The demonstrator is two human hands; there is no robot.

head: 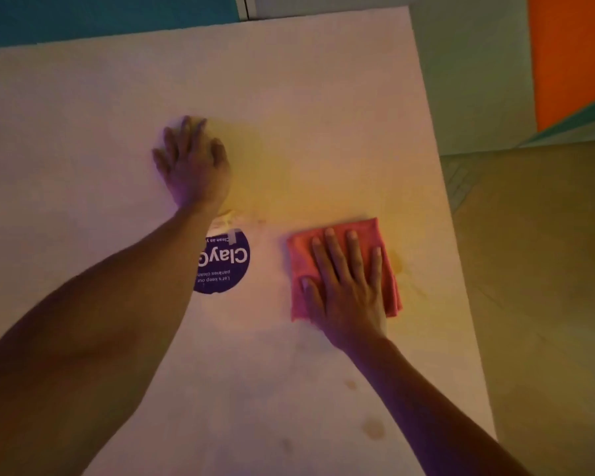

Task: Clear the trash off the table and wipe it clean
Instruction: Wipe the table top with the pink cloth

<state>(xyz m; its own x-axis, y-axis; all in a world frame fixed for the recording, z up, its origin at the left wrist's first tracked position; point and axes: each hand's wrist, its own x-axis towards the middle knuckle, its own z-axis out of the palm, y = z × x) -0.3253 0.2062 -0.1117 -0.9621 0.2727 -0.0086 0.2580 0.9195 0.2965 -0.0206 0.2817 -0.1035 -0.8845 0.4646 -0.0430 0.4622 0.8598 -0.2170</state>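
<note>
A folded pink-red cloth [301, 250] lies on the white table [83, 132], right of centre. My right hand [344, 283] presses flat on it, fingers straight and spread. My left hand [193, 159] reaches further out across the table, left of centre. Its fingers are spread and slightly bent, with the tips on the surface, and I see nothing held under them. The left hand is a little blurred. Brownish stains mark the table near me [373, 429] and beside the cloth's right edge [397, 264].
A round purple sticker with white lettering [229, 266] is stuck to the tabletop between my arms, partly under my left forearm. The table's right edge [461, 269] drops to a tan floor. A teal wall and an orange panel stand beyond.
</note>
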